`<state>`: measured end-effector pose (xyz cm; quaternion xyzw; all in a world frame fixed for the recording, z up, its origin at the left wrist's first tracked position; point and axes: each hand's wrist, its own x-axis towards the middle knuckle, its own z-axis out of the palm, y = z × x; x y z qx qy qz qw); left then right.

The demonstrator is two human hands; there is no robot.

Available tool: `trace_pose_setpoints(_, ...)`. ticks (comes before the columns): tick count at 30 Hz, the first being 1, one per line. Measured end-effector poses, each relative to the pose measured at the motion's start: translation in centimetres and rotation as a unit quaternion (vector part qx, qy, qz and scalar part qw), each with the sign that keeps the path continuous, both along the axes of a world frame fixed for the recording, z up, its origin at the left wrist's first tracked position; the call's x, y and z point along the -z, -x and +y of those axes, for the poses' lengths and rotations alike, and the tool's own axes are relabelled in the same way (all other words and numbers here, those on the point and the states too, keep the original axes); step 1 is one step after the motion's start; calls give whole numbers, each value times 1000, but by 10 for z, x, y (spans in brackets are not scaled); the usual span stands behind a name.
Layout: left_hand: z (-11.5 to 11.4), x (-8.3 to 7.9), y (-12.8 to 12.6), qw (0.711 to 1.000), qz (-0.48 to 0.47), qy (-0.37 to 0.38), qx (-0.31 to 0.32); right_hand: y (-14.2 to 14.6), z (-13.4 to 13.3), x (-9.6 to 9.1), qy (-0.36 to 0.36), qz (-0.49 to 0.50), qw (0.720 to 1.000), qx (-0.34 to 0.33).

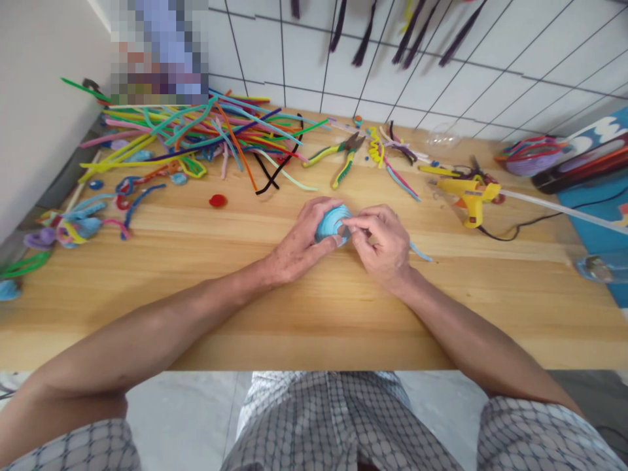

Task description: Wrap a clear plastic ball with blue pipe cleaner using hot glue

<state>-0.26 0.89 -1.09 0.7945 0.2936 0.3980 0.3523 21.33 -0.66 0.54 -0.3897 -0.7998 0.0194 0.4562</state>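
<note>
Over the middle of the wooden table [314, 327], my left hand [299, 245] is closed around a light-blue rounded piece [330, 222] with coiled ridges, like wound pipe cleaner. A small greyish patch shows on its right side. My right hand [385, 245] presses thumb and forefinger together at that side. From behind the right hand a light-blue pipe cleaner [420, 252] sticks out to the right; its other end is hidden by the fingers. I cannot make out whether it joins the coiled piece.
A heap of coloured pipe cleaners [196, 134] lies at the back left. Green-and-yellow pliers [349, 160] rest behind my hands. A yellow glue gun [471, 196] with a cord is at right. A red cap [218, 201] and twisted pipe-cleaner pieces [78, 226] lie left.
</note>
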Motion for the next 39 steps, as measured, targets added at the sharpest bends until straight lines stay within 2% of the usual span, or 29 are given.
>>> trace_pose_setpoints(12,1,2,-1,1000,1,5,-11,-2,0,0,7,-8,1000,6)
trace_pose_setpoints(20,-1,0,-1,1000,8,2,-3,0,2,0,-14,-3,1000,-5)
trace_pose_setpoints(39,-3,-4,0,1000,4,9,13,-2,1,0,-13,-20,1000,-3)
